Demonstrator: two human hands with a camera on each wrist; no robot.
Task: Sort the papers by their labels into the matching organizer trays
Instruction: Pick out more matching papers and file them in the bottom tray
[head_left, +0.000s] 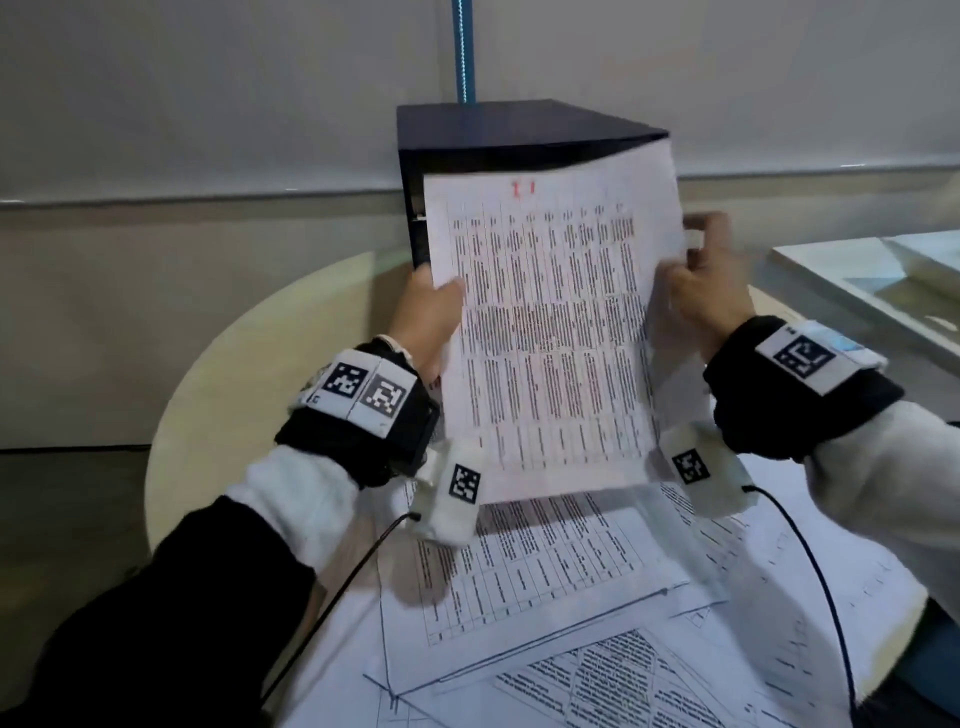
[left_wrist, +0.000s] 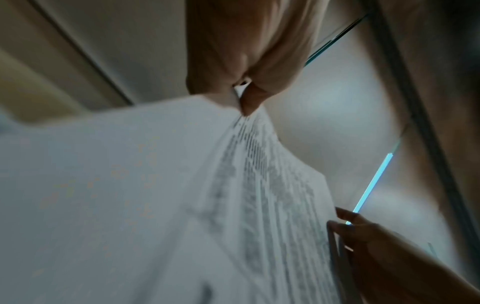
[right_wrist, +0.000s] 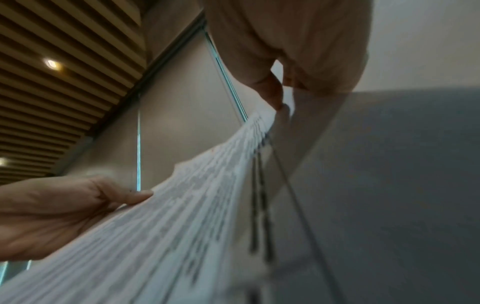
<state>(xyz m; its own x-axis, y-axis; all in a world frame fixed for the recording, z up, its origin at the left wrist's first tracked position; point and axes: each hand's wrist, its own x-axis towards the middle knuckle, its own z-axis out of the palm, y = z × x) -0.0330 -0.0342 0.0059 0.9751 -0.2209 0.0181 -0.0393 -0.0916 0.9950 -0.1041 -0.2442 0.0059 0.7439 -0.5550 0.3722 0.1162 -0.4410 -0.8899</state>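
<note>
Both wrists carry black bands with white marker tags, cables trailing off them. Left hand (head_left: 426, 317) pinches the left edge of a printed sheet (head_left: 550, 332), thumb on the printed face, other fingers hidden behind. Right hand (head_left: 701, 291) pinches the right edge between thumb and curled fingers. Sheet is held up off the round table (head_left: 218, 374), tilted, a dense table of text with a small red mark (head_left: 522, 189) at the top; label text too blurred to read. It covers the front of a black organizer (head_left: 498, 130) standing at the table's far edge. More printed papers (head_left: 571, 597) lie overlapped on the table beneath the hands. Wrist views blurred, paper edge between fingertips.
</note>
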